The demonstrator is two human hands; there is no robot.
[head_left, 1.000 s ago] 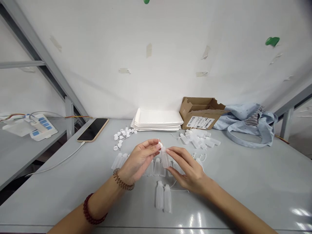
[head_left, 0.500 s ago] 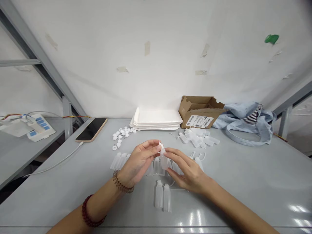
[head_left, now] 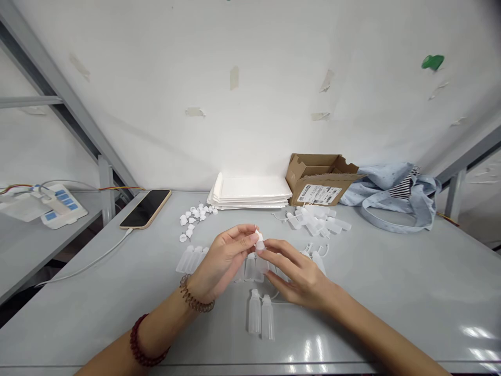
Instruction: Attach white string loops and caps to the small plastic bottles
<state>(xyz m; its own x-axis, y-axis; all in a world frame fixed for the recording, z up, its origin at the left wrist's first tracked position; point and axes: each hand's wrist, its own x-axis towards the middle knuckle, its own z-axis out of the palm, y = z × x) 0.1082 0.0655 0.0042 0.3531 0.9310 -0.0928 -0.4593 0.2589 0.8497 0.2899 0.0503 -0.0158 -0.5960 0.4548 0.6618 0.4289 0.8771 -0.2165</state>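
Note:
Over the table, both hands work on one small translucent squeeze bottle (head_left: pixel 261 245) with a white needle-tip cap (head_left: pixel 259 236). My left hand (head_left: pixel 227 256) pinches the cap between thumb and fingers, and a thin needle sticks up above it. Around the bottle's body close the fingers of my right hand (head_left: pixel 299 271), hiding part of it. Behind and below the hands stands a row of similar bottles (head_left: pixel 250 268), partly covered. Closer to me are two bottles (head_left: pixel 254 313) side by side. Beyond my left hand lie several loose white needle caps (head_left: pixel 191 215).
A heap of bottles (head_left: pixel 313 220) lies back right, before an open cardboard box (head_left: pixel 323 190). White padded envelopes (head_left: pixel 252 193) are stacked by the wall. A phone (head_left: pixel 146 209) with a charging cable lies left. Light blue cloth (head_left: pixel 391 198) rests at the right back.
My right fingers have shifted on the bottle, with the index finger now across its upper body. Less of the bottle shows. My left hand keeps its pinch on the cap.

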